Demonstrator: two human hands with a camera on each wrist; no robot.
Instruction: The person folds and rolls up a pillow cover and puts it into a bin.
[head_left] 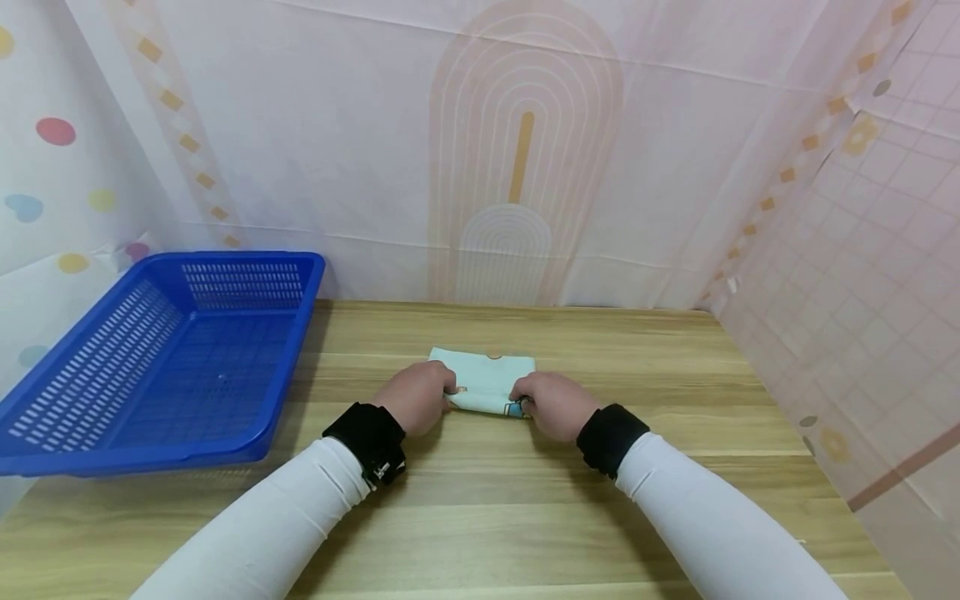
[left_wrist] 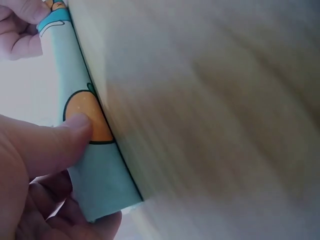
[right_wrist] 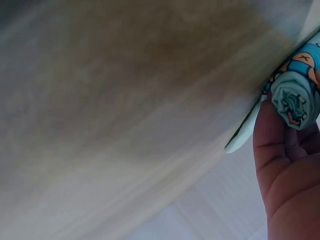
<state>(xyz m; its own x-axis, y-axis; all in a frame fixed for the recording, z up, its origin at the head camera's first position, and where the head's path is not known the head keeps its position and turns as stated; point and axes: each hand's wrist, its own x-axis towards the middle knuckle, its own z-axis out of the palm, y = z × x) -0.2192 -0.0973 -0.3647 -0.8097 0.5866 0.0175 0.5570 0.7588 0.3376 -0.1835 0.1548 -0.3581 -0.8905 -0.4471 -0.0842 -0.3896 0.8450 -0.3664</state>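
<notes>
A pale mint cloth [head_left: 487, 375] with orange and blue cartoon prints lies on the wooden table, its near edge rolled up and its far part flat. My left hand [head_left: 420, 396] pinches the roll's left end; in the left wrist view the thumb presses on an orange print and the fingers curl underneath. At the other end my right hand [head_left: 557, 404] grips the roll. The right wrist view shows the spiral end of the rolled cloth [right_wrist: 292, 102] between my fingers. Part of the roll is hidden behind both hands.
A blue plastic basket [head_left: 281, 367] with slotted sides stands at the left of the table [head_left: 480, 517]. A printed curtain [head_left: 360, 150] hangs behind the table's back edge, and another sheet [head_left: 885, 275] covers the right side. Black bands circle both wrists.
</notes>
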